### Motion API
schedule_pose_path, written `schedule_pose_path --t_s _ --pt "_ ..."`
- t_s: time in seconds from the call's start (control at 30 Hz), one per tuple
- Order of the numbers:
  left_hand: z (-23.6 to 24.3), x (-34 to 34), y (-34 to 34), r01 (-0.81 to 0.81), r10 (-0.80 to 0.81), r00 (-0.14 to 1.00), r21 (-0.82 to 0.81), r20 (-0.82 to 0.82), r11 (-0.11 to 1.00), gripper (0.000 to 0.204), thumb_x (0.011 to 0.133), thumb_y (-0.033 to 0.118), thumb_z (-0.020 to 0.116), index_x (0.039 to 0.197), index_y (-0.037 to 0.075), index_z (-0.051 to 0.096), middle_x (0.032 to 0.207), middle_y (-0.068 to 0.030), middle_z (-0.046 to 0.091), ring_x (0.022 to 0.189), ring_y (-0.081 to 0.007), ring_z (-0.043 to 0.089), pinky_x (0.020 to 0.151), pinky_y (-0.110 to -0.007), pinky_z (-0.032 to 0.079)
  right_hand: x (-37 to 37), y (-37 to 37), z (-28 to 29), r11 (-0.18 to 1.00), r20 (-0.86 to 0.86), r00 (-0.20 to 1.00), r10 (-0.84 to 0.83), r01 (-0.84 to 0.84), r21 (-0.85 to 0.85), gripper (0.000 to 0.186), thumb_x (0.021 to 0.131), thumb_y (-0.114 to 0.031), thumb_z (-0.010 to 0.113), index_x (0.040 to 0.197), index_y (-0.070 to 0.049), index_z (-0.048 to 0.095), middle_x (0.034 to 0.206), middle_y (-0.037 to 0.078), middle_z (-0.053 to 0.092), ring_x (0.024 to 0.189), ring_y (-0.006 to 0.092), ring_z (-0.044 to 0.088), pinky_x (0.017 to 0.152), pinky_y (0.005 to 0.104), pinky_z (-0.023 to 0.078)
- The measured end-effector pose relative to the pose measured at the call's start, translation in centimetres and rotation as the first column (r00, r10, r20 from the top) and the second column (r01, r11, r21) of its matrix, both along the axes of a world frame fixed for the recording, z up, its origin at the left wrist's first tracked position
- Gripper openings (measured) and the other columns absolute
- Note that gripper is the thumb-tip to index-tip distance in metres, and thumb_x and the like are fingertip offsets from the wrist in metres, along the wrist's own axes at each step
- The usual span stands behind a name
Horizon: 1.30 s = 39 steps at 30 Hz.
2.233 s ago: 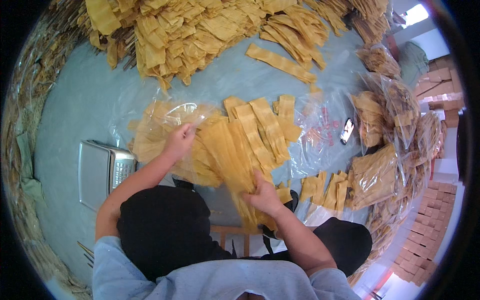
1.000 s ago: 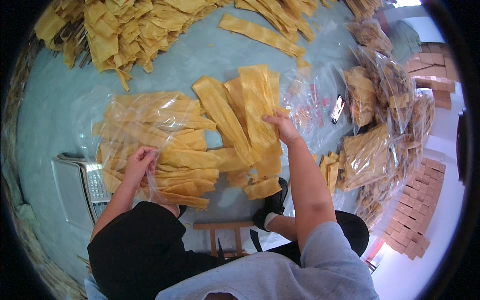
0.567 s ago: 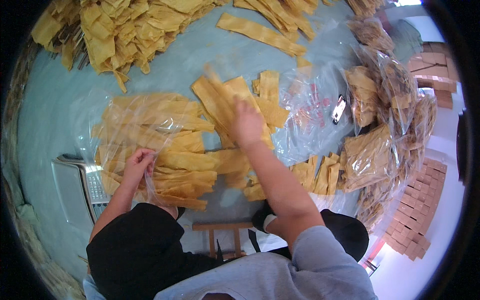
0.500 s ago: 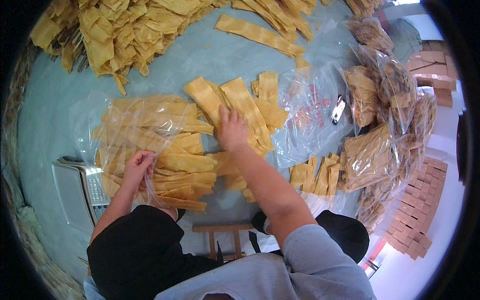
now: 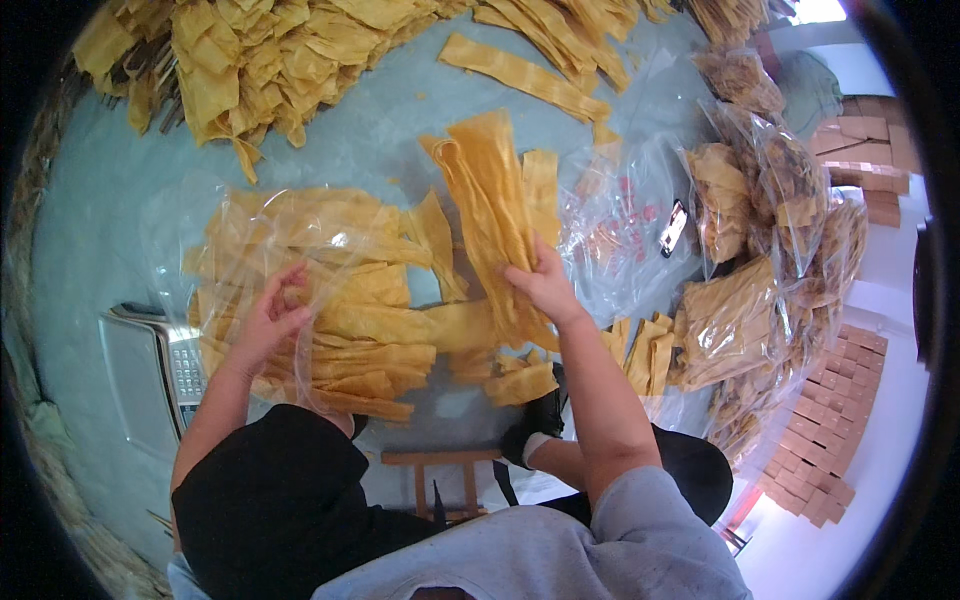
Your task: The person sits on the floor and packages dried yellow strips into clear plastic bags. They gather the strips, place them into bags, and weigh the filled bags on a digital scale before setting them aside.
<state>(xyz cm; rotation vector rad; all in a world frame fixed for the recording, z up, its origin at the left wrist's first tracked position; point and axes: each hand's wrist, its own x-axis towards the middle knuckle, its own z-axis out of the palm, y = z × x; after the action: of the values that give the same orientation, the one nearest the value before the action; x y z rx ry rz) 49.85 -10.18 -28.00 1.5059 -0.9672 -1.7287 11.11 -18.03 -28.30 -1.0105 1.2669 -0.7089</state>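
Fingers (image 5: pixel 527 280) around yellow strips (image 5: pixel 490 200), bag (image 5: pixel 300 290) pinched

This looks like a small food packing workshop, though the bent picture makes it hard to be sure. A big heap of yellow dried strips (image 5: pixel 290 60) lies on a blue floor sheet (image 5: pixel 110 200). Filled clear bags (image 5: pixel 760 300) are piled at the right, near stacked brown boxes (image 5: pixel 835 420). A metal weighing scale (image 5: pixel 150 370) sits at the left.
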Motion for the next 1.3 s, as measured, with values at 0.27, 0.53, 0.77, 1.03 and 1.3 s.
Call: schedule_pose_path --t_s 0.27,0.53,0.77,1.03,1.3 --pt "5.3 -2.4 -3.7 0.193 -0.188 0.981 -0.206 0.042 0.959 0.068 0.077 0.025 0.073 0.134 0.006 0.040 0.124 -0.0047 0.048 0.105 -0.0179 0.055 0.087 -0.032 0.046 4.6 1.1 15.0 0.840 -0.027 0.873 0.487 -0.477 -0.259 0.056 0.073 -0.005 0.067 0.126 -0.001 0.048 0.101 0.006 0.063 0.095 0.0125 0.058 0.082 0.0270 0.046" --pt "9.6 -5.5 -5.4 -0.173 0.111 0.889 -0.102 -0.444 0.980 0.054 0.092 0.044 0.051 0.131 0.007 0.043 0.121 -0.0049 0.053 0.105 -0.0171 0.056 0.088 -0.031 0.047 8.3 0.0 15.0 0.835 -0.242 0.938 0.248 -0.333 -0.438 0.061 0.075 -0.015 0.065 0.129 -0.002 0.040 0.093 0.014 0.063 0.086 0.0225 0.063 0.077 0.0316 0.049" --pt "7.2 -6.9 -5.1 -0.241 0.255 0.807 0.098 -0.532 0.966 0.040 0.097 0.036 0.044 0.127 0.009 0.046 0.122 -0.0062 0.054 0.110 -0.0210 0.054 0.095 -0.037 0.044 14.5 4.1 11.1 0.957 0.080 0.976 0.201 -0.179 -0.227 0.077 0.078 -0.022 0.065 0.137 0.001 0.024 0.111 0.026 0.056 0.097 0.0328 0.061 0.084 0.0377 0.048" --pt "3.9 -6.2 -4.3 -0.297 0.362 0.904 0.273 -0.228 0.915 0.050 0.088 0.036 0.061 0.127 0.009 0.044 0.119 -0.0061 0.052 0.110 -0.0199 0.051 0.090 -0.036 0.044 11.6 5.8 7.0 0.947 -0.190 0.955 0.228 -0.263 -0.184 0.080 0.080 -0.014 0.071 0.141 -0.001 0.021 0.126 0.015 0.051 0.110 0.0209 0.053 0.094 0.0305 0.043" --pt "-4.6 -1.0 0.3 0.091 -0.081 0.842 0.007 0.533 0.996 0.036 0.082 0.029 0.066 0.109 0.007 0.056 0.089 -0.0053 0.058 0.079 -0.0126 0.056 0.069 -0.026 0.045 4.8 4.3 7.0 0.860 -0.019 0.869 0.495 -0.486 0.156 0.076 0.075 -0.006 0.071 0.139 -0.002 0.030 0.128 0.011 0.049 0.120 0.0193 0.044 0.100 0.0308 0.037"
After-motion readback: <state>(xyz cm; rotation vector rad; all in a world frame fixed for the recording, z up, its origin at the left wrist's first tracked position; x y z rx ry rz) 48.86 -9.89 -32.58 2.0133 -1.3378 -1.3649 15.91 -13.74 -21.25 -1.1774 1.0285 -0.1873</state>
